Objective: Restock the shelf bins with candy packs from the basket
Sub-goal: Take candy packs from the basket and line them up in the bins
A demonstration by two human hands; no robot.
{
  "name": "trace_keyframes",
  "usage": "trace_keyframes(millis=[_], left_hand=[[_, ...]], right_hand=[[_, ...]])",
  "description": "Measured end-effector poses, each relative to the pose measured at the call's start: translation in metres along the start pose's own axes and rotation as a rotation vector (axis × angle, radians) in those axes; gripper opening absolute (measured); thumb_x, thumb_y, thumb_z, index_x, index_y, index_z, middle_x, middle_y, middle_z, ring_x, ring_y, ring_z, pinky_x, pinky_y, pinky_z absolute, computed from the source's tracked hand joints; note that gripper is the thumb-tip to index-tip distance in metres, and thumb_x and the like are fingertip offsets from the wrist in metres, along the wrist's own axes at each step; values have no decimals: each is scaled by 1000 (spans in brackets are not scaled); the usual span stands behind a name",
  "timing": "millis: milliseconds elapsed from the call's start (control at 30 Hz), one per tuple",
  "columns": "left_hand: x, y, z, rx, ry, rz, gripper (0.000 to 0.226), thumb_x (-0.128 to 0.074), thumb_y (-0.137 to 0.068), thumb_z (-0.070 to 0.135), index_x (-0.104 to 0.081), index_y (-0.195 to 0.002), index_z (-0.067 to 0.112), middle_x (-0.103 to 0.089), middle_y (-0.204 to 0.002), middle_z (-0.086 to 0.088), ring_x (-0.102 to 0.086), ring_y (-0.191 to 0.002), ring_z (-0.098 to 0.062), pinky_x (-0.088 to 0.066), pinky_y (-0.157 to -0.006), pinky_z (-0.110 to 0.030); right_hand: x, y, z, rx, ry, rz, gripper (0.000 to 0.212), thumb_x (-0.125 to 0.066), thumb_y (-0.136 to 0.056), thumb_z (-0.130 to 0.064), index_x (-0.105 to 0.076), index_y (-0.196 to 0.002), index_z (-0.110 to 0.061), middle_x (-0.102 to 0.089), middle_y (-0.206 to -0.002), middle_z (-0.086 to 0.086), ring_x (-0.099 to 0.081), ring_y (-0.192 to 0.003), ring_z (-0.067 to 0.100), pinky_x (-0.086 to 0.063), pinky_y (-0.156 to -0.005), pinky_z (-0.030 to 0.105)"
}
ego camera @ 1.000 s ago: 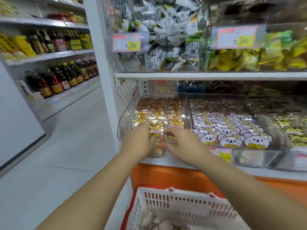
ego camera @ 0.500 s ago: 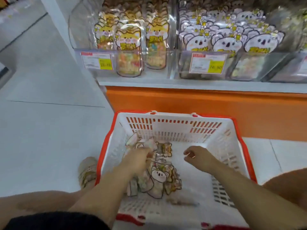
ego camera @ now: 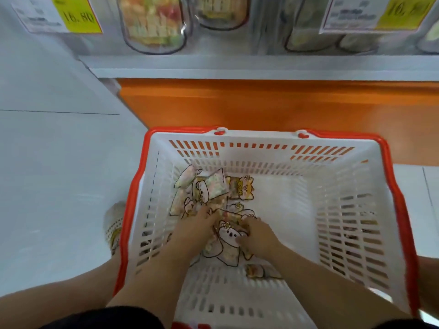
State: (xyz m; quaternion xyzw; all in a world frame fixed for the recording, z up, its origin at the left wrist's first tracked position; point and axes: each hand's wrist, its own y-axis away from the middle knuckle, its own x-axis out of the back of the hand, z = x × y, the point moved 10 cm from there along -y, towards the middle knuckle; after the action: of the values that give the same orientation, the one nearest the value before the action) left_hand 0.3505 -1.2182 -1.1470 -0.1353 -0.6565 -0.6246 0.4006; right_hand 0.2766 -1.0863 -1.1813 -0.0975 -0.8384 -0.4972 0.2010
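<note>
White basket (ego camera: 261, 150): right hand (ego camera: 257, 238) reaches in, grips koala pack (ego camera: 228, 236); left hand (ego camera: 194, 226) alongside, grip unclear.

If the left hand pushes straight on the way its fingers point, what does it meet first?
The left hand touches the candy packs heaped just ahead; they come first. Beyond them, probably the far wall of the basket.

1 head view, steeply downward, close above basket (ego camera: 266, 148), shelf edge (ego camera: 261, 67) at top
</note>
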Motion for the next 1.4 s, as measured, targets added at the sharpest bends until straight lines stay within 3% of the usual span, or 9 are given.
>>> trace_keyframes(millis=[100, 200, 300, 533, 667, 867, 1100, 1233, 1400], left_hand=[[16, 1, 3, -3, -151, 61, 52, -51, -99, 16, -35, -148, 20, -19, -158, -12, -51, -123, -35, -49, -91, -44], [18, -9, 6, -49, -257, 89, 44, -50, -97, 15, -45, -141, 17, -26, -156, -11, -39, -133, -34, -42, -102, -46], [13, -17, 9, -112, -329, 32, 41, -52, -96, 12, -50, -136, 18, -45, -147, -7, -40, -135, -32, -33, -110, -48], [66, -2, 0, -97, 97, 101, 19, -59, -97, 21, -71, -112, 24, -68, -107, -2, -63, -103, -22, -50, -90, -34], [134, 31, 1, -158, 319, 452, 7, -76, -87, 23, -77, -88, 30, -64, -110, 13, -51, -109, -13, -45, -99, -34], [212, 98, 26, -196, 371, 771, 8, -78, -85, 26, -74, -82, 32, -44, -106, 15, -51, -95, -8, -44, -78, -17], [265, 178, 55, -332, 279, 1105, 16, -87, -74, 23, -76, -76, 35, -53, -105, 12, -31, -100, -6, -38, -78, -34], [279, 219, 86, -495, 193, 1230, 21, -89, -68, 13, -76, -75, 27, -57, -106, 0, -36, -106, -15, -45, -70, -32], [291, 246, 106, -620, 156, 1354, 29, -87, -73, 10, -68, -85, 29, -46, -110, 3, -41, -108, -18, -40, -81, -27]], right_hand=[[17, -6, 13, -14, -145, 46, 30, -65, -89, -22, -44, -72, -7, -45, -74, 6, -46, -68, 17, -42, -62, 36], [48, 0, 40, -125, -597, 86, 16, -65, -90, -12, -61, -80, -1, -61, -81, 18, -62, -74, 27, -59, -80, 52], [73, 12, 46, -154, -818, 83, 7, -63, -96, -10, -67, -99, -6, -70, -94, 17, -68, -76, 25, -61, -75, 38], [140, 48, 26, -57, -758, 318, 16, -63, -95, -11, -64, -98, 4, -66, -86, 26, -64, -61, 22, -55, -64, 33], [183, 89, -13, 98, -638, 434, 20, -65, -94, -17, -64, -91, 3, -66, -83, 25, -66, -59, 16, -55, -68, 33], [226, 161, -63, 257, -626, 529, 35, -66, -80, -40, -70, -84, -6, -71, -87, 19, -66, -78, 35, -54, -83, 50], [245, 222, -94, 390, -1032, 376, 22, -57, -96, -17, -63, -75, -15, -54, -72, -2, -47, -70, 14, -37, -61, 31], [241, 246, -104, 388, -1238, 150, 20, -59, -97, -33, -64, -85, -18, -51, -81, 1, -53, -69, 19, -48, -72, 39], [229, 260, -120, 435, -1042, -35, 45, -45, -96, -58, -76, -90, -27, -71, -96, 0, -65, -82, 19, -48, -82, 48]])
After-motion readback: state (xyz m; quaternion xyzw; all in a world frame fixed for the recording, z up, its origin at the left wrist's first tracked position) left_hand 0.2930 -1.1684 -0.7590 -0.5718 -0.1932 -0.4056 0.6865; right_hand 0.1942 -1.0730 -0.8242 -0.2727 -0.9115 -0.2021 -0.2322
